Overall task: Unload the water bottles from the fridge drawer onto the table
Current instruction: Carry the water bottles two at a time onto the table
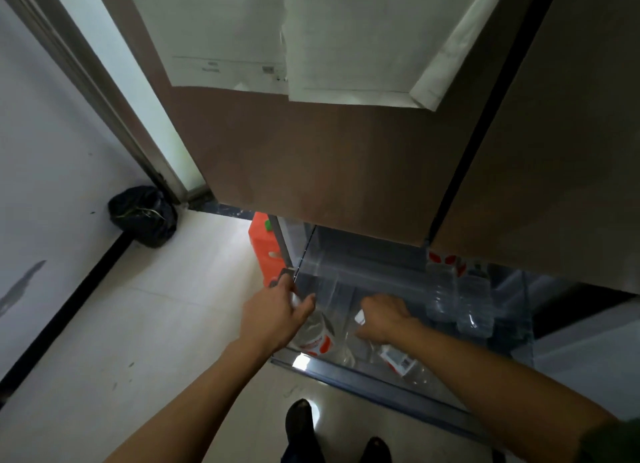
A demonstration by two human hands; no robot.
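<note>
Left hand (273, 318) curled round bottle (317, 338) neck at drawer (363, 383) front-left corner. Right hand (384, 315) seemingly grips second bottle (394, 357) cap mid-front. Other bottles (457, 299) back-right, nearer right hand.

Both bare arms reached forward and down. The left hand (277, 315) curled round the neck of the left bottle (315, 339), whose cap sat between thumb and fingers. The right hand (386, 315) closed knuckles-up over the right bottle (398, 358) — its cap just beside the fingertips.
</note>
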